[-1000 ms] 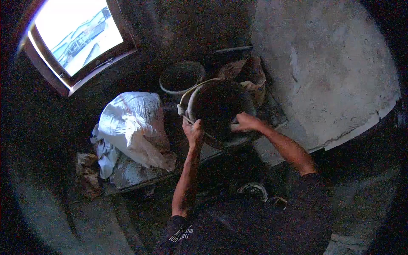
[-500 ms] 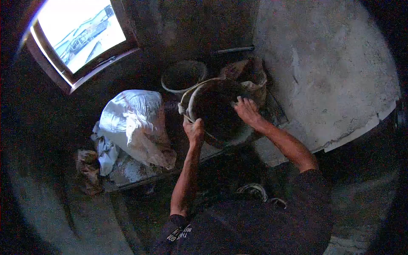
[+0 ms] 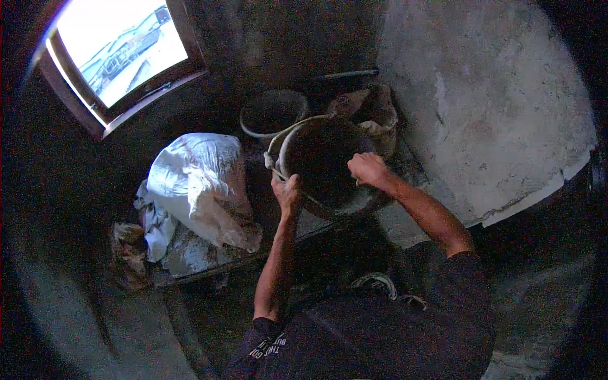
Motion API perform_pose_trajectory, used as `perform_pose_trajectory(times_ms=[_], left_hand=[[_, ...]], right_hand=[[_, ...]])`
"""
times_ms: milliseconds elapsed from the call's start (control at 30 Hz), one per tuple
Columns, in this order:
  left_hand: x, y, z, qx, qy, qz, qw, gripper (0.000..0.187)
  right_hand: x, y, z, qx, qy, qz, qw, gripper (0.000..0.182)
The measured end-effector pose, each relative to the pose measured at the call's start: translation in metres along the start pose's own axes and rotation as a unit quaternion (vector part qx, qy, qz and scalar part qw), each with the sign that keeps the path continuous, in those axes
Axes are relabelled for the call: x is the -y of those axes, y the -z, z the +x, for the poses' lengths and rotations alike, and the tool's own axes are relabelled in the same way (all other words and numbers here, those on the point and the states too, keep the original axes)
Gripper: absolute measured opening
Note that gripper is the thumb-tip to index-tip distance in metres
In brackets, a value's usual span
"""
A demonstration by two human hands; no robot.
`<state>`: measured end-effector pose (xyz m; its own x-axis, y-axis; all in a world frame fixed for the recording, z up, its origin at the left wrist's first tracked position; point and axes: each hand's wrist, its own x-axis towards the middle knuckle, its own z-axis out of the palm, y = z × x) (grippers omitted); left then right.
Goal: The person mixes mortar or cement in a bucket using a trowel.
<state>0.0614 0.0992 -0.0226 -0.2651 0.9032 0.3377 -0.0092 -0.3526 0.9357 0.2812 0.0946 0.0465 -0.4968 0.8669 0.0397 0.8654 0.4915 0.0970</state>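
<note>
A large dark bucket [image 3: 284, 152] with a pale rim and a light handle tilts toward me on a low ledge. My left hand [image 3: 288, 195] is closed around the left side of its rim, near the handle's end. Over the right part of the bucket's mouth, my right hand [image 3: 369, 170] has its fingers curled in. Whether anything is in those fingers is hidden. The inside of the bucket is too dark to make out.
A second bucket [image 3: 243, 126] stands behind on the left, and an open brown sack [image 3: 382, 120] behind on the right. A white sack [image 3: 199, 168] sits on the ledge [image 3: 190, 259] to the left. A window [image 3: 155, 95] is at upper left.
My right hand has curled its fingers, which were more extended before, and turned slightly at the bucket's right side. My left hand keeps its hold on the rim.
</note>
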Motion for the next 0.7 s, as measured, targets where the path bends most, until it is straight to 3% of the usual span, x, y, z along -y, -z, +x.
perform_pose_trajectory(times_ms=[67, 100, 167, 233, 267, 367, 433, 467, 533, 567, 633, 667, 700], left_hand=[[-0.001, 0.000, 0.000, 0.012, -0.022, -0.046, 0.999, 0.044], [-0.013, -0.001, -0.001, 0.011, -0.023, -0.046, 0.999, 0.044], [-0.034, -0.003, -0.006, 0.004, 0.045, -0.013, 0.999, 0.043], [-0.041, -0.004, -0.007, -0.004, 0.058, -0.018, 0.998, 0.042], [-0.043, -0.003, -0.008, -0.011, 0.072, -0.023, 0.997, 0.042], [-0.028, 0.000, -0.005, -0.014, 0.079, -0.008, 0.997, 0.040], [-0.034, 0.001, -0.007, -0.011, 0.069, -0.020, 0.997, 0.040], [-0.039, 0.001, -0.007, -0.009, 0.060, -0.033, 0.998, 0.039], [-0.037, 0.001, -0.006, -0.014, 0.051, -0.035, 0.998, 0.039], [-0.035, 0.001, -0.006, -0.018, 0.042, -0.038, 0.998, 0.039], [-0.020, 0.003, -0.003, -0.016, 0.026, -0.034, 0.999, 0.040], [-0.015, 0.003, -0.003, -0.013, 0.011, -0.030, 0.999, 0.040], [-0.021, 0.003, -0.005, -0.013, 0.012, -0.031, 0.999, 0.040]], right_hand=[[-0.011, -0.004, 0.002, 0.017, 0.001, 0.009, 1.000, 0.018], [-0.021, -0.012, 0.003, 0.013, 0.056, 0.058, 0.997, 0.022], [-0.032, -0.028, 0.014, 0.008, 0.110, 0.107, 0.988, 0.028], [-0.033, -0.038, 0.027, 0.224, 0.079, 0.063, 0.969, 0.031], [-0.030, -0.036, 0.029, 0.224, 0.080, 0.063, 0.969, 0.031], [-0.022, -0.041, 0.027, 0.182, 0.134, 0.072, 0.971, 0.028], [-0.017, -0.056, 0.026, 0.162, 0.065, 0.274, 0.946, 0.028], [-0.010, -0.048, 0.024, 0.161, 0.065, 0.274, 0.946, 0.028], [0.007, -0.019, 0.019, 0.211, -0.042, 0.322, 0.922, 0.029], [0.001, -0.039, 0.021, 0.212, -0.041, 0.322, 0.922, 0.029], [-0.015, -0.095, 0.026, 0.036, -0.002, 0.324, 0.945, 0.029], [-0.011, -0.087, 0.024, 0.037, -0.002, 0.324, 0.945, 0.029], [-0.003, -0.071, 0.021, 0.000, -0.012, 0.187, 0.982, 0.028]])
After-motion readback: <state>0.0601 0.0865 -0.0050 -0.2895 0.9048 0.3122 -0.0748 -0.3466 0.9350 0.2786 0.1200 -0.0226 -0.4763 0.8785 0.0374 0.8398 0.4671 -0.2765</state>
